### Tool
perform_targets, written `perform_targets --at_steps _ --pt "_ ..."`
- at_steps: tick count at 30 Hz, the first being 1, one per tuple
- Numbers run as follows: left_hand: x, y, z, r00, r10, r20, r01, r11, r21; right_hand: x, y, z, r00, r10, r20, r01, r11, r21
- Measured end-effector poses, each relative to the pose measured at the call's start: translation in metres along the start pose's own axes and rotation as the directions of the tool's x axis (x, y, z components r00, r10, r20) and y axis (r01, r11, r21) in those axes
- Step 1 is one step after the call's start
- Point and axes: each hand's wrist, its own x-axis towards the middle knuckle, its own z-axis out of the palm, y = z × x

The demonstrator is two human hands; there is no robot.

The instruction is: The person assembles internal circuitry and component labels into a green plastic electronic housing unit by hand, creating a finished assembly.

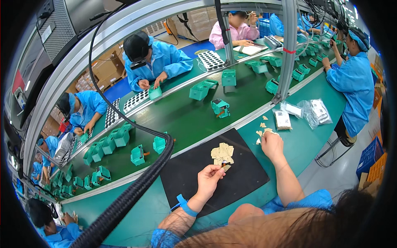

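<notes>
Hair point(351, 215) hangs nearest, beige pieces point(222, 153) beyond left hand point(209, 180)

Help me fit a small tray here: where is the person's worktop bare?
Bare: the black mat between the left hand and right forearm; the green tabletop right of that forearm, nearer than the plastic bags. Crowded: the mat's upper middle, with the pile of beige pieces, and the tabletop by the right hand, strewn with beige scraps.
</notes>
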Motion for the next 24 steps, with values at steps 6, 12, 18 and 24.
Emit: perform_targets --at_steps 6,12,18,24 --pt "-0.001 0.001 0.004 1.000 -0.029 0.008 0.030 0.993 -0.115 -0.026 -0.045 -0.010 0.901 -0.419 -0.110 0.412 0.751 0.516" --pt "-0.003 0.006 0.005 0.998 -0.048 -0.038 0.041 0.985 -0.169 -0.059 -0.073 0.008 0.839 -0.458 0.294 0.058 0.612 0.789" --pt "0.000 0.004 0.000 0.997 -0.072 0.029 0.076 0.987 -0.145 -0.059 -0.068 0.008 0.851 -0.450 0.271 0.082 0.624 0.777" --pt "-0.001 0.001 0.000 0.999 -0.034 0.011 0.035 0.983 -0.179 -0.068 -0.076 0.005 0.844 -0.534 -0.055 0.428 0.609 0.668"
